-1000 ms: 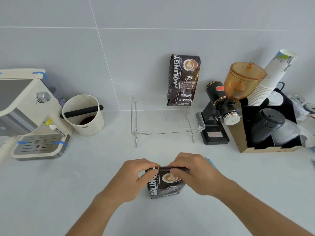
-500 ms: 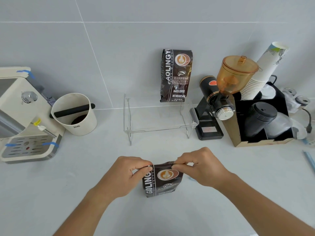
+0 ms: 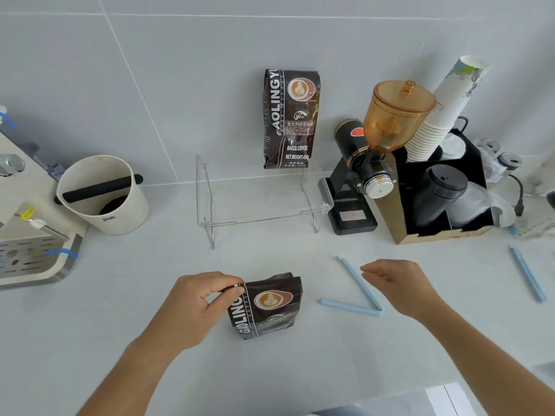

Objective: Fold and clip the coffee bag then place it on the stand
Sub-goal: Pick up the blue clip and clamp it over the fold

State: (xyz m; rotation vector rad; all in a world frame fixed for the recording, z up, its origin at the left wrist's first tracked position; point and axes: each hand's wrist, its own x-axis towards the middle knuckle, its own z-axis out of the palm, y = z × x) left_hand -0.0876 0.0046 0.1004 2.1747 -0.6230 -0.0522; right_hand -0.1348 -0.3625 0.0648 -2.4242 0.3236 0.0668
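A dark coffee bag (image 3: 267,307) with its top folded down stands on the white counter in front of me. My left hand (image 3: 198,304) pinches the folded top at the bag's left corner. My right hand (image 3: 396,283) hovers to the right of the bag with fingers loosely curled and nothing in them, just above an open light-blue bag clip (image 3: 357,292) that lies in a V on the counter. The clear acrylic stand (image 3: 264,216) is behind the bag, and a second coffee bag (image 3: 289,118) stands at its back against the wall.
A white knock box (image 3: 102,196) and an espresso machine (image 3: 27,235) are at the left. A black grinder with amber hopper (image 3: 375,154), a cup stack (image 3: 444,109) and a lid organiser box (image 3: 441,199) stand at the right. Another blue clip (image 3: 527,277) lies far right.
My right hand has let go of the bag's folded top and moved right, over the blue clip. My left hand still holds the fold. The view has shifted, bringing the clips into sight.
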